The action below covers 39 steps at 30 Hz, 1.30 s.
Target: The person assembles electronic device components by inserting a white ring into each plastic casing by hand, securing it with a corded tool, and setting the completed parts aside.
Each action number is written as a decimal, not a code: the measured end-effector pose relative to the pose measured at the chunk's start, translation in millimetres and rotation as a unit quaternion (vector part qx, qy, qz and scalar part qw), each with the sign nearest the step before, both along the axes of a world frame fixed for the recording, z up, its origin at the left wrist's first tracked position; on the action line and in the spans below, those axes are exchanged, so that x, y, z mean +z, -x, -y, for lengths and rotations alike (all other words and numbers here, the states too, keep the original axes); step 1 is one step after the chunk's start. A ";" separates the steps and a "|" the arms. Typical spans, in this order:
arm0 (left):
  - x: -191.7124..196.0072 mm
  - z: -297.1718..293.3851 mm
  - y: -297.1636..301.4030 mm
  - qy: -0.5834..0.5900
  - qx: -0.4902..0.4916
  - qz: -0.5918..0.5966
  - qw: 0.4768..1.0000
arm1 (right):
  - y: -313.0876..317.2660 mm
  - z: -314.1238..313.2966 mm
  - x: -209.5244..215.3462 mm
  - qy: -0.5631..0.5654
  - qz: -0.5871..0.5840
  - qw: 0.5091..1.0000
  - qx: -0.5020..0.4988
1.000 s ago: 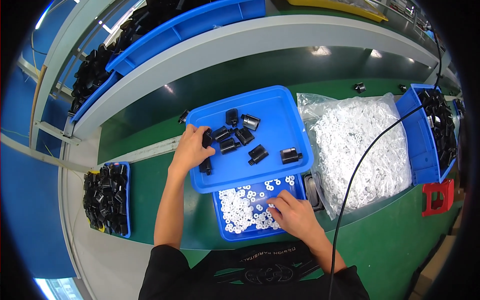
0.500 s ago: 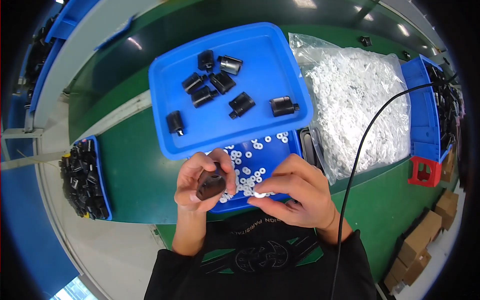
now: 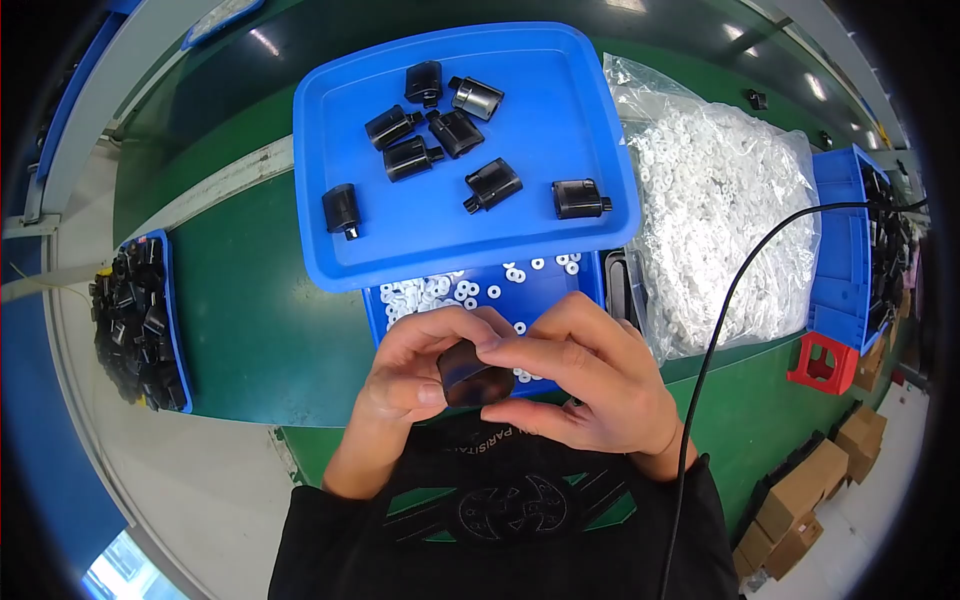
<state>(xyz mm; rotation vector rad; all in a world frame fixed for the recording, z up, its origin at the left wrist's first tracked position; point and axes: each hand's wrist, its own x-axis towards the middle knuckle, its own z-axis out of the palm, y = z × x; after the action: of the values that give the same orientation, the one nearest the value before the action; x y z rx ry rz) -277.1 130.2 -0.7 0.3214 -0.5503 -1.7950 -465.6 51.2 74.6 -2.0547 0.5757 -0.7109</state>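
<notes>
Close to my chest, a dark, rounded black plastic housing (image 3: pixel 472 377) is held between both hands. My left hand (image 3: pixel 412 362) is closed round its left side, thumb and fingers pressing on it. From the right, the bent fingers of my right hand (image 3: pixel 600 385) close on the same housing, index finger along its top and thumb at its lower edge. Any white washer between the right fingers is hidden. Behind the hands, loose white washers (image 3: pixel 410 297) lie in a deeper blue bin (image 3: pixel 590 290), partly covered by my hands and by a blue tray (image 3: pixel 470 262).
Several black housings (image 3: pixel 493 186) lie spread in the tray. A clear bag of white washers (image 3: pixel 725 220) rests to its right, with a black cable (image 3: pixel 735 280) arching across. Bins of black parts (image 3: pixel 135 320) stand left and right. A red stool (image 3: pixel 823 362) and cartons (image 3: pixel 800 490) are lower right.
My right hand has brought the white washer it was pinching leftward to the black housing, and the washer no longer shows. My left hand has moved right with the housing. The view has shifted slightly.
</notes>
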 end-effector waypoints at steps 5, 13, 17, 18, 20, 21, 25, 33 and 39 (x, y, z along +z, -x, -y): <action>-1.1 2.0 0.4 0.014 0.007 0.010 1.000 | 0.0 -1.8 -3.8 0.010 -0.012 1.000 -0.005; 12.3 4.4 -5.3 -0.053 -0.021 0.082 0.995 | 4.2 -8.0 3.3 0.062 0.076 0.994 -0.037; -3.8 1.1 -10.2 -0.045 0.046 0.088 0.994 | -0.9 -0.8 -6.8 0.075 0.031 0.996 -0.042; -4.1 1.6 -11.2 -0.043 0.044 0.084 0.995 | 0.1 -1.3 -5.8 0.077 0.028 0.996 -0.044; -2.4 0.1 -13.6 -0.044 0.036 0.115 0.992 | 1.7 -1.1 -4.2 0.070 0.012 0.997 -0.032; -2.5 0.0 -12.1 -0.044 0.038 0.113 0.992 | 2.1 -1.6 -5.6 0.070 0.010 0.997 -0.031; -0.3 0.5 -10.9 -0.039 0.037 0.130 0.990 | 1.6 -2.1 -7.1 0.057 0.021 0.997 -0.037; -3.2 -2.6 -12.6 -0.044 0.050 0.151 0.986 | 0.8 -8.2 -14.9 0.072 0.030 0.996 -0.046; -0.8 -4.4 -18.5 -0.033 0.050 0.162 0.985 | -2.0 -9.4 -19.1 0.064 0.013 0.997 -0.027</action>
<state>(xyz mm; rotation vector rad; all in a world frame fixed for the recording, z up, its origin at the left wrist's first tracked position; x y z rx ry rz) -258.6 134.6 -1.5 0.6834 -0.6893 -1.6759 -463.6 60.6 55.5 -2.1516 0.5855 -0.8237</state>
